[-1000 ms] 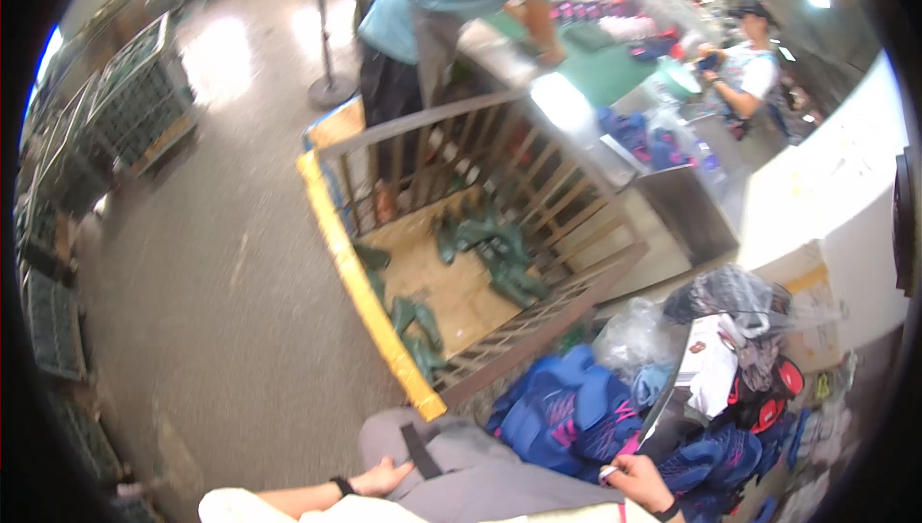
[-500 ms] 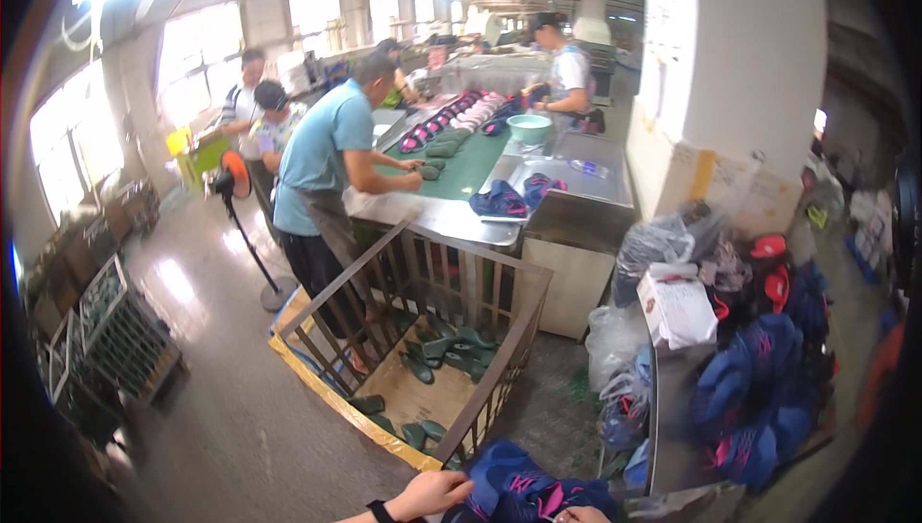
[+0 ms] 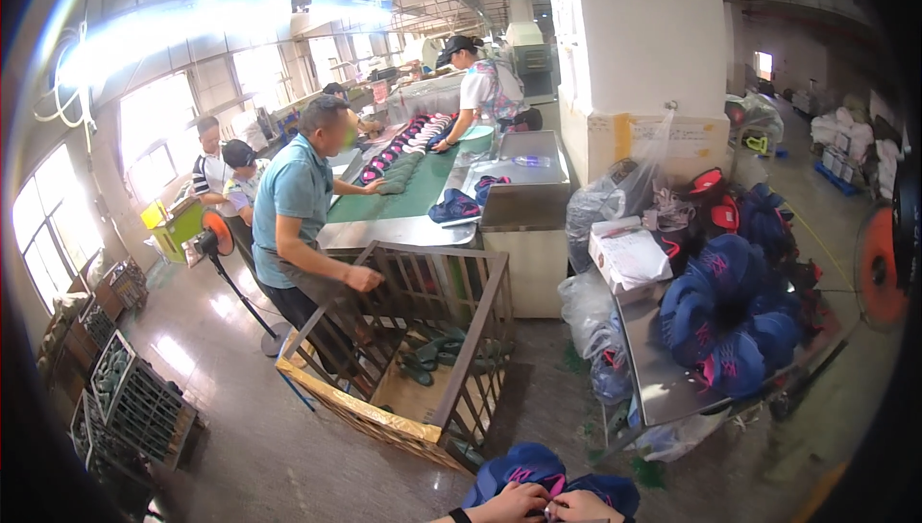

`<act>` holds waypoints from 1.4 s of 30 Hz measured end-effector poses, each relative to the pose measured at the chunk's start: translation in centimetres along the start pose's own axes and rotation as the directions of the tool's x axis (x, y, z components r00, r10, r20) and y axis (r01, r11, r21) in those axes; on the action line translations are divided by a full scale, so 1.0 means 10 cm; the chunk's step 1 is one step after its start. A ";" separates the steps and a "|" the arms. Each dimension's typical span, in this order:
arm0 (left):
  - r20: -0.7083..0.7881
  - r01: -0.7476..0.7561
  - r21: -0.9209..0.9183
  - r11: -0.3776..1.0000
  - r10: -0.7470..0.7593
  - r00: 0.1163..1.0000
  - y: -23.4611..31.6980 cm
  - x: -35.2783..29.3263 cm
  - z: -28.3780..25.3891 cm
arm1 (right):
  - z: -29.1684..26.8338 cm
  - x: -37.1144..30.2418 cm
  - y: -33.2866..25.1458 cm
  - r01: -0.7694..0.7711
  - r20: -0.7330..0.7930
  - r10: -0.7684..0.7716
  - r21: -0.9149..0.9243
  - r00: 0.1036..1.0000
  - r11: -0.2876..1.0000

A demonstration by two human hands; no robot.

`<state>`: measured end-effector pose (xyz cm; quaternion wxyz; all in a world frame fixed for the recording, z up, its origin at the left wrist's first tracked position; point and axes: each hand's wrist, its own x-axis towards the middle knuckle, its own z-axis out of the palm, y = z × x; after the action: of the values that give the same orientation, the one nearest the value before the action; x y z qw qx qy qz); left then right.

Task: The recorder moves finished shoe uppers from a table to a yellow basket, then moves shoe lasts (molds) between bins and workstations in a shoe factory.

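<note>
Broadly, a concrete floor (image 3: pixel 543 384) spreads beneath everything, with a white pillar (image 3: pixel 634 43) rising at the back. Beyond the floor stands a long green-topped surface (image 3: pixel 437 177), carrying rows of shoe uppers and green shoe lasts (image 3: pixel 399 173); a co-worker in a blue shirt (image 3: pixel 303 201) leans at its near end, one arm over the slatted cart (image 3: pixel 480 331). That cart is only partly filled, more green lasts (image 3: pixel 418 369) lying on its tan base. To the right, a metal surface (image 3: pixel 661 400) bears a ring of blue shoe uppers (image 3: pixel 687 302), a white box (image 3: pixel 629 259) and, farther back, red-and-black pieces. Smaller than that ring is the blue-and-pink bundle of uppers (image 3: pixel 523 463) at the lower edge of view, apart from the rest and in front of the person. Handling of it looks under way rather than finished, in my judgement: the ring is gathered, while this bundle is held in both hands. For moving, floor runs between the cart's taped corner and the metal surface's near edge; the cart's corner is the closer limit, just beyond the bundle to the left. Finally, the left hand (image 3: pixel 519 504) has its fingers curled onto the pink trim, and the right hand (image 3: pixel 579 506) grips just beside it, the two nearly touching; what exactly their fingertips pinch is too small to tell
</note>
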<state>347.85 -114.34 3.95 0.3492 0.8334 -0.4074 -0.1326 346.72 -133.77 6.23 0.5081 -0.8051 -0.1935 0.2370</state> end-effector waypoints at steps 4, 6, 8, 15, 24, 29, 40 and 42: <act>0.085 -0.021 0.096 0.995 0.013 0.996 -0.13 -0.08 0.18 | 0.14 -0.07 0.08 -0.136 0.029 0.137 -0.030 0.990 0.990; 0.157 0.006 0.071 0.997 -0.017 0.987 -0.09 -0.12 0.12 | 0.21 -0.05 0.07 -0.144 0.049 0.147 -0.060 0.988 0.988; 0.243 0.094 0.040 0.995 -0.101 0.965 -0.09 -0.21 0.11 | 0.29 -0.02 0.04 -0.151 0.076 0.158 -0.088 0.985 0.985; 0.340 0.334 0.148 0.931 -0.365 0.867 -0.31 -0.70 0.16 | 0.39 0.36 0.52 -0.190 -0.013 0.193 -0.273 0.981 0.943; -0.032 0.922 0.068 0.380 -0.923 0.383 -1.68 -2.96 1.81 | 0.55 0.13 3.44 -0.172 0.263 0.603 -0.806 0.753 0.567; 0.082 0.990 -0.084 -0.113 -0.991 -0.106 -1.18 -4.12 2.56 | 0.64 0.45 2.47 -0.108 0.457 0.607 -0.736 0.650 0.669; -0.183 0.925 -0.282 -0.256 -0.932 -0.313 0.77 -4.33 3.62 | 0.84 1.56 1.05 0.131 0.543 0.305 -0.622 0.782 0.772; 0.039 0.807 -0.384 -0.449 -0.881 -0.471 0.93 -3.78 4.09 | 0.79 1.52 1.06 0.048 0.471 0.325 -0.622 0.820 0.781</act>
<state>297.77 -108.49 -21.57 0.2252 0.7407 0.5693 -0.2766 355.32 -123.98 -9.17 0.1231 -0.8328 -0.3352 0.4229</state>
